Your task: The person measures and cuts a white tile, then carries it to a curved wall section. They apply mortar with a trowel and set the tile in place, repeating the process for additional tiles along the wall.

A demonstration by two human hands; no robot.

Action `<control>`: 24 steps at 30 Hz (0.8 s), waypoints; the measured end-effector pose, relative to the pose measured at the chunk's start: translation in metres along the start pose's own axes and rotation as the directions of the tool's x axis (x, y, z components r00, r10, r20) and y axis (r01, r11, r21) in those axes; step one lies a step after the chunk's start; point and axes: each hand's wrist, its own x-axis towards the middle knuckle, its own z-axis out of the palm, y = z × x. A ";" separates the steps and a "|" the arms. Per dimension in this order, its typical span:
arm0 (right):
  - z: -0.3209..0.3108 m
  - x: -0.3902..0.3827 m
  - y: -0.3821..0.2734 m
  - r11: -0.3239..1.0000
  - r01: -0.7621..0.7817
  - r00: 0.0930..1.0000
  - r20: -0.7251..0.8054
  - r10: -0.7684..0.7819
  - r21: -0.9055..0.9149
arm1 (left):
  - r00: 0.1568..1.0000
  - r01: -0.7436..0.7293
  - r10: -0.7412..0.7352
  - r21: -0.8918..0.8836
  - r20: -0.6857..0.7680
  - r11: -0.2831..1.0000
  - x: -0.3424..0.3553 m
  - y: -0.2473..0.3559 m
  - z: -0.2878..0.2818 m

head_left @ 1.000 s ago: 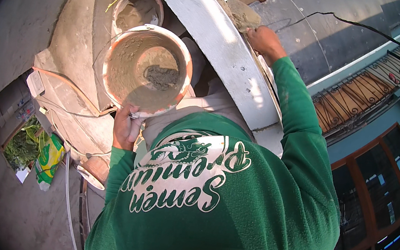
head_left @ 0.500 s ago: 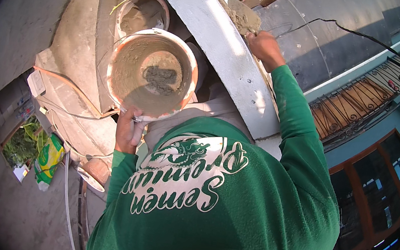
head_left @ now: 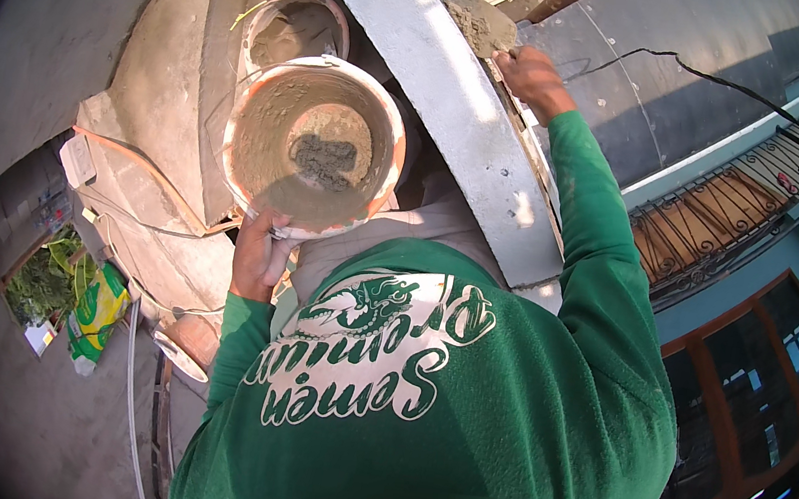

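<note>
My left hand (head_left: 260, 256) is closed on the near rim of a mortar-stained bucket (head_left: 251, 134), tilted so its inside faces me. A small heap of wet grey mortar (head_left: 323, 161) lies on the bucket's bottom. Stretched out to the upper right, my right hand (head_left: 535, 78) is closed around the handle of a trowel (head_left: 495, 22), most of the handle hidden in the fist. Wet mortar (head_left: 469, 29) lies along the outer edge of the pale wall ledge (head_left: 440, 93), right at the trowel's blade.
Behind the held bucket stands a second bucket (head_left: 292, 28) with mortar in it. Beyond the ledge are dark sheeting (head_left: 633, 88), a black cable (head_left: 714, 81) and a wrought-iron railing (head_left: 711, 225). A green and yellow bag (head_left: 98, 316) lies at lower left, near a hose (head_left: 135, 407).
The trowel and my right hand have shifted slightly up and left along the ledge's edge. The held bucket sits a little further right in the picture, still in my left hand.
</note>
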 end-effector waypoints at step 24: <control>-0.001 -0.208 -0.134 0.618 0.754 0.578 -0.220 -0.786 -0.223 | 0.982 -0.188 0.181 0.159 0.055 0.969 0.044 -0.011 -0.031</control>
